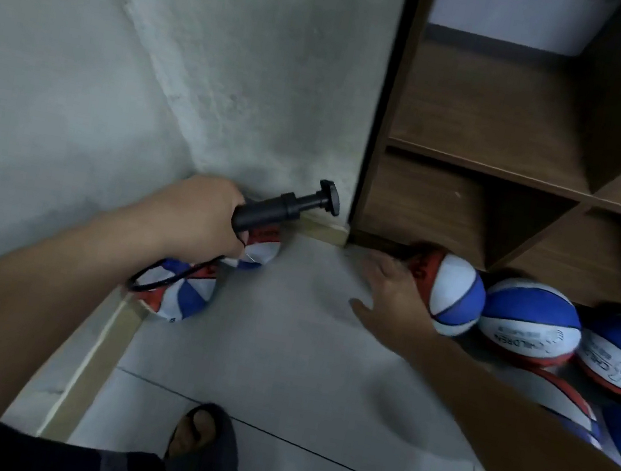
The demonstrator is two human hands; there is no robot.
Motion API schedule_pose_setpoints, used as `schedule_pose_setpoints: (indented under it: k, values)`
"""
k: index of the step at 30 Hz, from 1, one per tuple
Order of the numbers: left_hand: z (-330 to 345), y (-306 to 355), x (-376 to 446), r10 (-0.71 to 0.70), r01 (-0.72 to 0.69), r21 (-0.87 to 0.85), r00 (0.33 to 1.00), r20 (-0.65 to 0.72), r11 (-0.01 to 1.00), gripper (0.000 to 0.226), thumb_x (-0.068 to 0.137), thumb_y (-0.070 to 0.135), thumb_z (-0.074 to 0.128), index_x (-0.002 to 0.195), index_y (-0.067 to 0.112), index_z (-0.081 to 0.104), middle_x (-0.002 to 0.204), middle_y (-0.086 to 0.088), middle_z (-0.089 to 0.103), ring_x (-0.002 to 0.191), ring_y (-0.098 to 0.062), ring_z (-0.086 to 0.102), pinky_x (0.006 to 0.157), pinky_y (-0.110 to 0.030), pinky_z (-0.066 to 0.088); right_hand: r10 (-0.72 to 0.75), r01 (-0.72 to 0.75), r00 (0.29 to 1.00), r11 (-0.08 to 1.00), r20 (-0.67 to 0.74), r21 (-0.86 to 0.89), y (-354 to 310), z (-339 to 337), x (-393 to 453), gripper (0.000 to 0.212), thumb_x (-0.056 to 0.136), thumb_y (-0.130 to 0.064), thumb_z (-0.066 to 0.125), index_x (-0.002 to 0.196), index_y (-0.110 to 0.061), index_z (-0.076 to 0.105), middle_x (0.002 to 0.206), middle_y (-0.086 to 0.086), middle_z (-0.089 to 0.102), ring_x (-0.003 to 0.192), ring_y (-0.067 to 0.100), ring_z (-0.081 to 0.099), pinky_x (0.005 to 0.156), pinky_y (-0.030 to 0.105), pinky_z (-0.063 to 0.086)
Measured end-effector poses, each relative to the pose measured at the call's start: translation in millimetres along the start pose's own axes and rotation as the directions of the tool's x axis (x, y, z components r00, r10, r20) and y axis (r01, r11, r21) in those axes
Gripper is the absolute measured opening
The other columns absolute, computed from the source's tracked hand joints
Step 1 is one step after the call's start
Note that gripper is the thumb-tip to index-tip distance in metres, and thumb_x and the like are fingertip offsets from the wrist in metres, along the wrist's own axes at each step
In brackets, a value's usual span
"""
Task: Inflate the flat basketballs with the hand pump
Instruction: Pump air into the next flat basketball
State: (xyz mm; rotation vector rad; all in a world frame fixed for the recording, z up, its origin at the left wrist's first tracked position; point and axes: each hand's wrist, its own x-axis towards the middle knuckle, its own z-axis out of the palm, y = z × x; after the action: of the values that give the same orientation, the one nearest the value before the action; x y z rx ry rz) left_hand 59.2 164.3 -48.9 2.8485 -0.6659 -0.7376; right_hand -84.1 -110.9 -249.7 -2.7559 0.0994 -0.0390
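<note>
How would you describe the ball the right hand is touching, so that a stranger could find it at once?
Start at the brown wooden shelf unit and drop to the floor at its foot, where a row of red, white and blue basketballs lies. It is the leftmost ball, under the right hand, and unlike its neighbours shows no printed lettering.

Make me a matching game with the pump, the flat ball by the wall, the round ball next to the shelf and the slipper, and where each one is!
Things:
1. hand pump
2. flat ball
3. round ball
4. slipper

Places:
A. on the floor against the left wall
B. at the bottom of the picture, on a foot
C. gripped by the left hand
D. under the fingers of the right hand, at the foot of the wooden shelf

Pairs: 1-C, 2-A, 3-D, 4-B
</note>
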Motion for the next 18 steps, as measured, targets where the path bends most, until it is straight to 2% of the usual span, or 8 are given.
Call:
schedule_pose_setpoints:
  k: [3,6,9,11,15,18]
  values:
    - [-11,-46,-8,-0.117,0.115,-0.032,0.992,-0.047,0.993,0.022,0.078,0.027,0.092,0.084,0.021,0.073,0.082,-0.006,0.072,0.072,-0.022,0.070,0.063,-0.033,0.056,-0.054,0.046,0.995,0.994,0.081,0.101,-57,27,22,0.072,0.089,-0.043,0.078,0.152,-0.018,0.054,0.158,0.007,0.049,0.142,0.028,0.048,0.117,0.047,0.043]
    - [-13,-85,-15,-0.220,0.217,-0.067,0.974,-0.055,0.974,0.021,0.079,0.025,0.091,0.091,0.019,0.075,0.086,-0.007,0.073,0.076,-0.023,0.071,0.070,-0.038,0.062,-0.108,0.088,0.987,0.982,0.117,0.166,-100,46,57,0.078,0.089,-0.039,0.082,0.155,-0.012,0.050,0.157,0.012,0.051,0.140,0.031,0.051,0.118,0.044,0.043]
    - [-11,-113,-19,-0.283,0.276,-0.103,0.958,-0.054,0.956,0.025,0.082,0.023,0.090,0.096,0.017,0.070,0.086,-0.005,0.068,0.073,-0.018,0.065,0.057,-0.030,0.051,-0.087,0.059,0.988,0.975,0.125,0.214,-133,53,104,0.089,0.088,-0.036,0.085,0.161,-0.011,0.041,0.159,0.013,0.047,0.140,0.033,0.050,0.116,0.043,0.043]
    - [-7,-126,-21,-0.304,0.296,-0.107,0.951,-0.064,0.949,0.029,0.084,0.024,0.089,0.101,0.017,0.066,0.086,-0.003,0.064,0.070,-0.013,0.060,0.051,-0.027,0.041,-0.085,0.060,0.988,0.982,0.133,0.181,-147,56,139,0.096,0.090,-0.038,0.083,0.165,-0.013,0.031,0.164,0.012,0.040,0.145,0.034,0.045,0.118,0.045,0.041]
    - [-3,-139,-19,-0.306,0.301,-0.090,0.951,-0.044,0.949,0.018,0.090,0.026,0.082,0.100,0.019,0.069,0.082,-0.001,0.067,0.066,-0.012,0.061,0.049,-0.025,0.039,-0.094,0.080,0.970,0.994,0.223,0.071,-160,67,198,0.106,0.092,-0.044,0.078,0.170,-0.019,0.011,0.175,0.008,0.020,0.158,0.032,0.026,0.128,0.048,0.027]
    - [-3,-144,-14,-0.298,0.291,-0.128,0.954,-0.034,0.948,0.017,0.089,0.029,0.084,0.099,0.022,0.073,0.084,0.000,0.071,0.068,-0.010,0.065,0.050,-0.023,0.042,-0.048,0.043,0.954,0.999,0.297,0.026,-160,83,214,0.110,0.089,-0.059,0.076,0.169,-0.022,0.010,0.170,0.011,0.029,0.151,0.038,0.036,0.123,0.052,0.033]
